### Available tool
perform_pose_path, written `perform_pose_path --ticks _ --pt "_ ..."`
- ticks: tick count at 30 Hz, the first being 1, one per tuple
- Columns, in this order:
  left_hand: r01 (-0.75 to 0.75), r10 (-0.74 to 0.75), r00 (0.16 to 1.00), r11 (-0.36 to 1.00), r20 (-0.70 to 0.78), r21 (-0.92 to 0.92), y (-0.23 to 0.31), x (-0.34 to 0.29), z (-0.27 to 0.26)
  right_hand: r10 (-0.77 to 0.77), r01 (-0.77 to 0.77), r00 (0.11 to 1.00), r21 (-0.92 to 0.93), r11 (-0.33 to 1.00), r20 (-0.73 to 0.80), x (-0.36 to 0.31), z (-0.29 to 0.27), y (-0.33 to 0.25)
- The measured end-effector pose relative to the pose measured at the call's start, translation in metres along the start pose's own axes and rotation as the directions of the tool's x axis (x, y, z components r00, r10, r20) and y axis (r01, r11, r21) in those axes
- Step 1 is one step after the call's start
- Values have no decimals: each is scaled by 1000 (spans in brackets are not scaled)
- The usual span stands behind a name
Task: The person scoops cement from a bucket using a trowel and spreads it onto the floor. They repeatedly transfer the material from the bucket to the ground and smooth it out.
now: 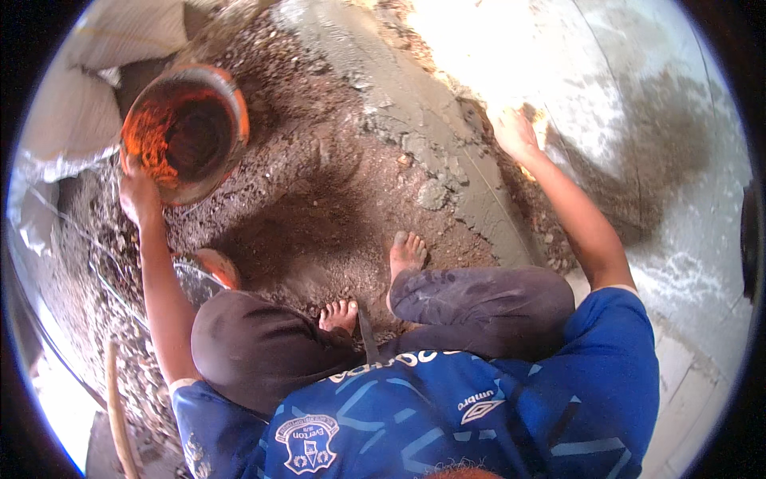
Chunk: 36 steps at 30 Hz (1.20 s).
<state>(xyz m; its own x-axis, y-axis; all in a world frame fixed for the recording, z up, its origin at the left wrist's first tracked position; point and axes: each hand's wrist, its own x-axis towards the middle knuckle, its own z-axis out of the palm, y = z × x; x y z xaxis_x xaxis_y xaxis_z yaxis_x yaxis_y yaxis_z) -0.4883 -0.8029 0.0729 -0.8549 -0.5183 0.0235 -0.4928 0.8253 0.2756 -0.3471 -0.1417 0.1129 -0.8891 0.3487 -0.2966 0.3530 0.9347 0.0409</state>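
My left hand (pixel 140 195) grips the near left rim of a round orange bucket (pixel 242 132). The bucket is tilted, its mouth facing me, with dark residue and bright orange patches inside; no load shows in it. My right hand (pixel 515 134) reaches out to the far right, at the edge of a strip of wet grey mortar (pixel 431 132) beside a pale wall. Strong glare washes out its fingers, so whether they hold anything is hidden.
Gravelly soil (pixel 335 176) lies between my bare feet and the mortar strip. A second orange-rimmed container (pixel 217 267) shows beside my left knee. Pale sacks (pixel 72 120) stand at the far left. A wooden handle (pixel 118 407) and thin wires lie at the lower left.
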Motion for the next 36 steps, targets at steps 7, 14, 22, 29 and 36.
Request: perform_pose_path --ticks 7,14,22,29,36 --pt "-199 202 978 979 -44 50 -82 46 38 -227 166 955 287 943 193 -8 -19 -96" --pt "72 -67 997 980 33 -187 -14 28 27 -448 480 856 74 874 -258 88 75 -143" --pt "21 -21 1000 998 8 -62 3 -3 0 -255 290 956 333 897 -146 78 27 -94" --pt "-37 36 999 999 17 40 -13 10 -1 -287 313 949 274 909 -130 131 1 -169" --pt "-42 42 998 999 -39 4 16 -15 -14 -151 83 982 454 887 115 140 -1 -228"
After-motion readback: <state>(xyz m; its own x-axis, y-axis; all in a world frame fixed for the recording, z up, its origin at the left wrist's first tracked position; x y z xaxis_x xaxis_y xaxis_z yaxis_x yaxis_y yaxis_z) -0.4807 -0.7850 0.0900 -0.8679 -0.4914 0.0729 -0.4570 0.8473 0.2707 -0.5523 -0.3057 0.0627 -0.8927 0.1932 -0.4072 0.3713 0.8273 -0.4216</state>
